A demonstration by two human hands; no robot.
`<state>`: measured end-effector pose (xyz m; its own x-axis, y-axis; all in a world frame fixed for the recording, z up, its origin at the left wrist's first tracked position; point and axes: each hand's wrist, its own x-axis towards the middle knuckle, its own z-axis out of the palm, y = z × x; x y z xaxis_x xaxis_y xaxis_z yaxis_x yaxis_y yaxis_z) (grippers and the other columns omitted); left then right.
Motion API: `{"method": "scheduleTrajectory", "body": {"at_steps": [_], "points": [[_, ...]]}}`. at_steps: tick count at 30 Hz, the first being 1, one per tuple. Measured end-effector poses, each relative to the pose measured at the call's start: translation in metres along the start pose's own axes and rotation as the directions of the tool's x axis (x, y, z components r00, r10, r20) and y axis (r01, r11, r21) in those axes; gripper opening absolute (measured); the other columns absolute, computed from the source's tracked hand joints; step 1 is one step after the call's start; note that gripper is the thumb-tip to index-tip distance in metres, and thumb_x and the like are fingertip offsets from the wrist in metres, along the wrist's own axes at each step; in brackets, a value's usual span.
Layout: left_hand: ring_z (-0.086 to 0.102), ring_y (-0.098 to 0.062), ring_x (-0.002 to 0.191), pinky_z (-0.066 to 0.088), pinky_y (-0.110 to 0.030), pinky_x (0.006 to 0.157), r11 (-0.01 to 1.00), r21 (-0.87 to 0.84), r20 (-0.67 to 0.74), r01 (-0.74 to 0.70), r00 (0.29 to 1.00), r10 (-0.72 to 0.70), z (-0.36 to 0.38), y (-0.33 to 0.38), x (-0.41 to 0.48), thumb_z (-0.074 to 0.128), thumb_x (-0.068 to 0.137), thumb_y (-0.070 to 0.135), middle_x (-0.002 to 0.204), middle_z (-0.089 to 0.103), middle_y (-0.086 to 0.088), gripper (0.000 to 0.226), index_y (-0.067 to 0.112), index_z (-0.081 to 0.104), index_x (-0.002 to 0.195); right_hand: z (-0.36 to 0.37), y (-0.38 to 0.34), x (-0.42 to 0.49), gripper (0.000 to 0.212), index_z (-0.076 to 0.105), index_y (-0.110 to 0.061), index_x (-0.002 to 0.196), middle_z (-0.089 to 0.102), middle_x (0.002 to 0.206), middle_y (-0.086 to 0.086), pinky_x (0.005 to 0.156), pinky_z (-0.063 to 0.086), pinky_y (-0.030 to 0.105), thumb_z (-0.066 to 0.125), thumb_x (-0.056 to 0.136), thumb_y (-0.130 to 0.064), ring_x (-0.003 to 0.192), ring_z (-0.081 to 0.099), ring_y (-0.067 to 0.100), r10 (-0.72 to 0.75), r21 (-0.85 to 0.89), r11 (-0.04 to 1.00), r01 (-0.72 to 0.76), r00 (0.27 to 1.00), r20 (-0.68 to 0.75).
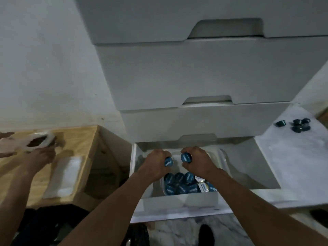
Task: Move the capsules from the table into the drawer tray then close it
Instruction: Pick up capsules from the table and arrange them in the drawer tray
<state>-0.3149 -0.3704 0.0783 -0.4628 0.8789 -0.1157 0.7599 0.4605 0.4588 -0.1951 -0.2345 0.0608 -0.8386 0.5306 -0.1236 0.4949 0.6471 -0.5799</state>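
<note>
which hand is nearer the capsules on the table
Right. The right hand, gripping a capsule over the tray, is left of the table capsules; the left hand, gripping another, is farther left.

Left hand (156, 162) and right hand (201, 160) side by side, fingers (192, 150) around one capsule (168, 162) each.

The left hand (156, 159) and right hand (198, 157) are bare. Both arms (113, 210) are bare too, all the way to the near edge.
</note>
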Motion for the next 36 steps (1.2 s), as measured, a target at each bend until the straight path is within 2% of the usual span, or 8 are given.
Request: {"method": "scheduleTrajectory", "body": {"at_steps": [5, 9, 16, 18, 22, 27, 30, 36], "points": [[0.057, -0.024, 0.098, 0.046, -0.03, 0.086, 0.999, 0.021, 0.017, -0.047, 0.999, 0.046, 0.009, 0.0, 0.001, 0.069, 0.08, 0.022, 0.108, 0.059, -0.008, 0.034, 0.012, 0.063, 0.112, 0.002, -0.003, -0.007, 0.047, 0.06, -0.015, 0.121, 0.061, 0.114, 0.013, 0.086, 0.042, 0.022, 0.073, 0.075, -0.013, 0.102, 0.059, 0.026, 0.062, -0.025, 0.998, -0.062, 0.998, -0.019], [0.057, -0.023, 0.099, 0.045, -0.03, 0.086, 0.998, 0.045, 0.014, -0.048, 0.999, 0.047, 0.015, -0.003, 0.005, 0.069, 0.081, 0.025, 0.109, 0.061, -0.008, 0.035, 0.013, 0.062, 0.113, 0.0, 0.001, -0.007, 0.049, 0.058, -0.014, 0.121, 0.062, 0.117, 0.01, 0.09, 0.044, 0.027, 0.075, 0.075, -0.015, 0.106, 0.058, 0.025, 0.102, -0.071, 0.992, -0.1, 0.995, 0.02], [0.054, -0.026, 0.107, 0.042, -0.029, 0.088, 0.998, 0.062, 0.063, -0.028, 0.998, 0.024, 0.025, -0.004, 0.024, 0.066, 0.083, 0.026, 0.114, 0.058, -0.01, 0.039, 0.012, 0.059, 0.119, 0.004, 0.013, 0.009, 0.054, 0.056, -0.016, 0.128, 0.058, 0.127, 0.008, 0.097, 0.04, 0.026, 0.074, 0.077, -0.017, 0.117, 0.053, 0.024, 0.098, -0.145, 0.986, -0.079, 0.987, 0.128], [0.054, -0.028, 0.108, 0.043, -0.031, 0.089, 0.996, 0.085, 0.101, -0.004, 0.995, -0.005, 0.028, -0.002, 0.03, 0.065, 0.083, 0.027, 0.116, 0.058, -0.011, 0.042, 0.012, 0.058, 0.121, 0.004, 0.017, 0.014, 0.053, 0.056, -0.016, 0.127, 0.059, 0.126, 0.009, 0.094, 0.041, 0.026, 0.073, 0.077, -0.017, 0.115, 0.054, 0.024, 0.091, -0.153, 0.986, -0.068, 0.984, 0.152], [0.057, -0.031, 0.101, 0.045, -0.032, 0.083, 0.99, 0.139, 0.165, 0.027, 0.985, -0.05, 0.035, 0.001, 0.041, 0.067, 0.08, 0.026, 0.108, 0.061, -0.014, 0.035, 0.009, 0.063, 0.11, 0.002, 0.025, 0.023, 0.051, 0.057, -0.017, 0.126, 0.06, 0.124, 0.011, 0.091, 0.045, 0.027, 0.071, 0.076, -0.016, 0.111, 0.056, 0.026, 0.1, -0.171, 0.983, -0.064, 0.973, 0.207], [0.055, -0.027, 0.106, 0.046, -0.031, 0.087, 0.983, 0.172, 0.22, 0.067, 0.97, -0.105, 0.04, 0.0, 0.048, 0.074, 0.078, 0.025, 0.116, 0.058, -0.013, 0.043, 0.012, 0.061, 0.116, 0.001, 0.033, 0.027, 0.052, 0.057, -0.016, 0.127, 0.061, 0.125, 0.008, 0.084, 0.041, 0.019, 0.071, 0.077, -0.018, 0.11, 0.058, 0.022, 0.076, -0.134, 0.99, -0.042, 0.963, 0.259], [0.057, -0.027, 0.108, 0.048, -0.033, 0.091, 0.984, 0.155, 0.242, 0.088, 0.962, -0.125, 0.037, 0.0, 0.052, 0.075, 0.078, 0.026, 0.12, 0.059, -0.013, 0.046, 0.015, 0.061, 0.12, -0.001, 0.034, 0.028, 0.041, 0.059, -0.018, 0.126, 0.062, 0.125, 0.007, 0.081, 0.04, 0.017, 0.063, 0.085, -0.02, 0.106, 0.059, 0.021, 0.067, -0.099, 0.994, -0.044, 0.967, 0.246], [0.057, -0.027, 0.107, 0.046, -0.034, 0.09, 0.978, 0.209, 0.249, 0.029, 0.965, -0.082, 0.033, 0.002, 0.053, 0.07, 0.082, 0.022, 0.118, 0.061, -0.012, 0.038, 0.014, 0.062, 0.118, 0.001, 0.035, 0.028, 0.037, 0.059, -0.019, 0.125, 0.063, 0.123, 0.009, 0.083, 0.04, 0.02, 0.058, 0.089, -0.011, 0.106, 0.059, 0.024, 0.084, -0.103, 0.993, -0.061, 0.967, 0.239]]}}
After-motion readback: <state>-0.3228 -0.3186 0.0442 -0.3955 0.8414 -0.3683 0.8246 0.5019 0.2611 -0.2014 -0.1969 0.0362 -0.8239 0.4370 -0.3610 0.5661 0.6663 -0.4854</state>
